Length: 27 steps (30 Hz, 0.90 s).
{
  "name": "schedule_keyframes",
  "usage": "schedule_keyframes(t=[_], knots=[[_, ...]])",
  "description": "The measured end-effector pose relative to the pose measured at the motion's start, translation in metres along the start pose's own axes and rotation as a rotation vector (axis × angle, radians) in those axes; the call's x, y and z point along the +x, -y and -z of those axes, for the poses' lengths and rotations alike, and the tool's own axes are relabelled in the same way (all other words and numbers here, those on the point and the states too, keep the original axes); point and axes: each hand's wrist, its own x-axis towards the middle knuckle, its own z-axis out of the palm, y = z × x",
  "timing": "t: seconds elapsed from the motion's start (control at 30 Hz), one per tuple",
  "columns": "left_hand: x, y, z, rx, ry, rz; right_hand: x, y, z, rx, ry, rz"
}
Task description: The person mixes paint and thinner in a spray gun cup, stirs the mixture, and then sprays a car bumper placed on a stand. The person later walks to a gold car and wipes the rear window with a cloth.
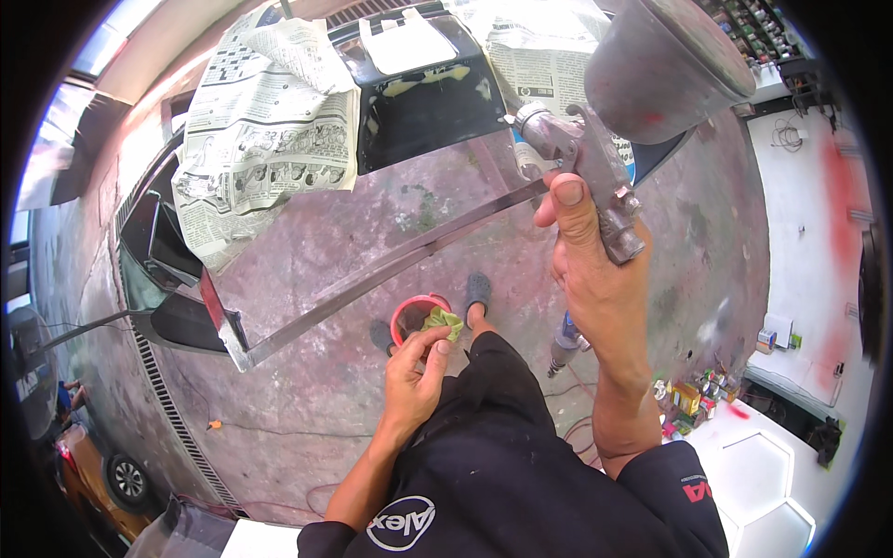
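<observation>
My right hand (595, 251) is raised and wrapped round a metal spray gun (605, 172); my thumb lies along its side. A large grey paint cup (651, 74) sits tilted on top of the gun. Lower down, my left hand (416, 377) is closed, fingertips pinched against a crumpled yellow-green cloth (445, 321). Behind the cloth a red bucket (402, 321) stands on the floor by my feet. Beyond my hands is a glossy black panel (428, 107) with pale patches, flanked by printed newspaper sheets (270, 130). The gun partly covers the newspaper on the right.
A long metal bar (372, 274) crosses between me and the panel. Hoses (581, 428) lie on the stained floor by a blue-and-metal fitting (567, 344). Cans and boxes (693, 400) crowd a white surface at right. A floor grate (177, 409) and a car wheel (127, 479) are at left.
</observation>
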Motion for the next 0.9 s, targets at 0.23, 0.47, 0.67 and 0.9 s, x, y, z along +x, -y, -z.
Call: schedule_keyframes(t=[0.23,0.47,0.67,0.9], knots=[[0.001,0.008,-0.003,-0.017,-0.006,0.01,0.005,0.006,-0.001,0.025,0.085,0.023],[-0.002,0.01,0.0,0.027,-0.018,-0.005,0.01,0.008,0.003,-0.008,-0.015,0.006],[-0.003,0.01,0.002,0.014,-0.027,0.024,0.002,0.023,-0.008,0.017,0.117,-0.067],[-0.003,0.014,0.004,-0.008,-0.032,0.04,0.011,0.017,-0.007,0.044,0.159,0.044]])
